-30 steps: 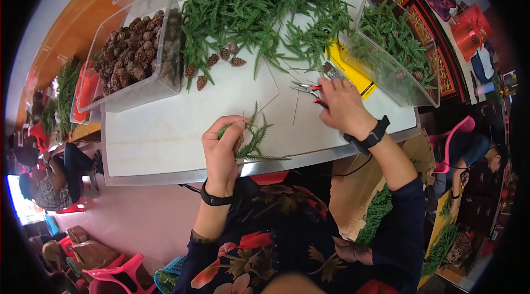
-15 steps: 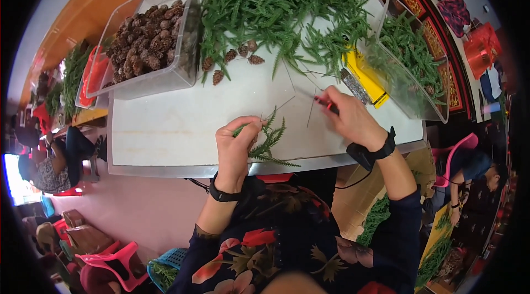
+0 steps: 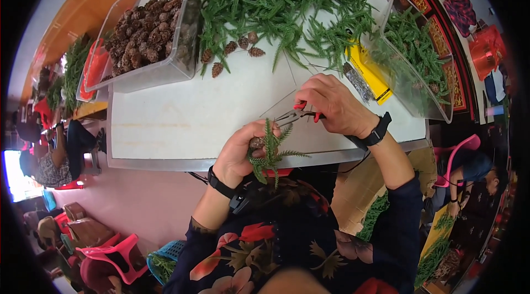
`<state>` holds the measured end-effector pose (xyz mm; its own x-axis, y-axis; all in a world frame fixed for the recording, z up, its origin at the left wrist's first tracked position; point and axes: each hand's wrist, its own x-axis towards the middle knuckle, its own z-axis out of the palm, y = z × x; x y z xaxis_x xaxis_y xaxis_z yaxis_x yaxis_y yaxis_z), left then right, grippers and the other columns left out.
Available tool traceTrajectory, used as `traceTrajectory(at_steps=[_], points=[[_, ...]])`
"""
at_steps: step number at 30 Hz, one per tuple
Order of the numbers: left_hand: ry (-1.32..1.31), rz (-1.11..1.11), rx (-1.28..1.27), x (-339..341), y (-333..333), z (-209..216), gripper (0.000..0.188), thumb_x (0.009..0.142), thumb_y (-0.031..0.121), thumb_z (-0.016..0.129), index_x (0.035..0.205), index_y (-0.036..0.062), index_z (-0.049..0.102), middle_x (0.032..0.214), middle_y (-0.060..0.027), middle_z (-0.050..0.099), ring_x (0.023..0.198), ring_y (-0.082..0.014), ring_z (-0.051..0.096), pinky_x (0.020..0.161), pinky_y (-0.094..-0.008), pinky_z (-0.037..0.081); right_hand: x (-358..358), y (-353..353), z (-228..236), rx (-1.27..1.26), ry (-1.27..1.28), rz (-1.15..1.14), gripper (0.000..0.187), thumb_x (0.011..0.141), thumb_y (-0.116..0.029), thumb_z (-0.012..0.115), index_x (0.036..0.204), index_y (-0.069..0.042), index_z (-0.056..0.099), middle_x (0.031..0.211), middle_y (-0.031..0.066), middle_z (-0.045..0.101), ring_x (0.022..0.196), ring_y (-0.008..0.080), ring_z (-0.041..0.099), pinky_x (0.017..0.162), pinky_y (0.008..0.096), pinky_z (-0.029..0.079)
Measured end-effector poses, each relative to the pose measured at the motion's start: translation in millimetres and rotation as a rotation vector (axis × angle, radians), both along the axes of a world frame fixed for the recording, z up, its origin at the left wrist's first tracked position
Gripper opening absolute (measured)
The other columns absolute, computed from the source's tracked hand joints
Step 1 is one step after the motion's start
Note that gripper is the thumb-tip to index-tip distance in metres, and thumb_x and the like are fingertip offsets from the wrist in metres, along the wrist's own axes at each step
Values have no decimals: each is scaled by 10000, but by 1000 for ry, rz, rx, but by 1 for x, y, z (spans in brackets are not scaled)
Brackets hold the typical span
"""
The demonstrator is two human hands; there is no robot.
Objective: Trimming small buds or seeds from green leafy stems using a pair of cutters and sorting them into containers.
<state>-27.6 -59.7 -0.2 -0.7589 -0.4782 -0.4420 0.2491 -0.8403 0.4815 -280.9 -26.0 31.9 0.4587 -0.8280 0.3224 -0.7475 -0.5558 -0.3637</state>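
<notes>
Near the table's front edge, my left hand (image 3: 243, 146) is closed round a green artificial pine sprig (image 3: 270, 153) with a pine cone (image 3: 257, 143) at its base. The sprig's needles hang out past my fingers, and part of the cone is hidden by them. My right hand (image 3: 333, 105) grips red-and-black handled pliers (image 3: 288, 117). The pliers' jaws reach to the top of the sprig, close to my left fingertips. A thin wire (image 3: 279, 103) runs up and to the right from near the left hand.
A heap of green sprigs (image 3: 281, 7) covers the table's far side, with several loose pine cones (image 3: 243, 43) before it. A clear bin of cones (image 3: 146, 34) stands left. At right are a yellow box (image 3: 369, 76) and a clear bin of sprigs (image 3: 419, 54).
My right hand has moved left and down, bringing the pliers to the sprig. My left hand has turned, so the pine cone now shows.
</notes>
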Motion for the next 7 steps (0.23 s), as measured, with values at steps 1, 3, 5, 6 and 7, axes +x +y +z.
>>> traceTrajectory(at_steps=[1, 3, 5, 6, 7], points=[[29, -45, 9, 0, 1, -1, 195, 832, 176, 537, 891, 12, 624, 752, 5, 560, 486, -57, 351, 452, -207, 285, -1, -1, 0, -6, 6, 23, 522, 598, 74, 623, 1083, -107, 557, 1023, 67, 584, 986, 297, 551, 820, 394, 441], [53, -69, 17, 0, 1, -4, 194, 825, 177, 541, 888, 12, 623, 754, 3, 561, 485, -59, 349, 451, -207, 285, -1, -2, 1, -11, 11, 36, 530, 592, 68, 626, 1087, -107, 555, 1046, 79, 578, 1012, 301, 547, 839, 400, 441], [102, -120, 31, 0, 3, -6, 194, 811, 179, 549, 881, 12, 620, 758, -1, 564, 484, -62, 347, 449, -207, 285, 0, -1, 4, -24, 22, 58, 545, 582, 55, 633, 1095, -107, 551, 1094, 103, 565, 1064, 309, 538, 878, 410, 441], [104, -113, 51, -1, 4, -6, 202, 810, 177, 547, 899, 10, 614, 757, -5, 565, 478, -65, 342, 449, -210, 291, 0, 0, 4, -21, 24, 73, 569, 577, 51, 635, 1114, -111, 545, 1112, 109, 562, 1079, 311, 534, 894, 418, 438], [106, -108, 71, -2, 6, -5, 211, 808, 176, 544, 917, 7, 609, 755, -9, 567, 471, -68, 337, 450, -214, 296, -1, 0, 4, -17, 25, 88, 593, 572, 47, 638, 1134, -114, 540, 1129, 115, 558, 1094, 314, 529, 911, 426, 436]])
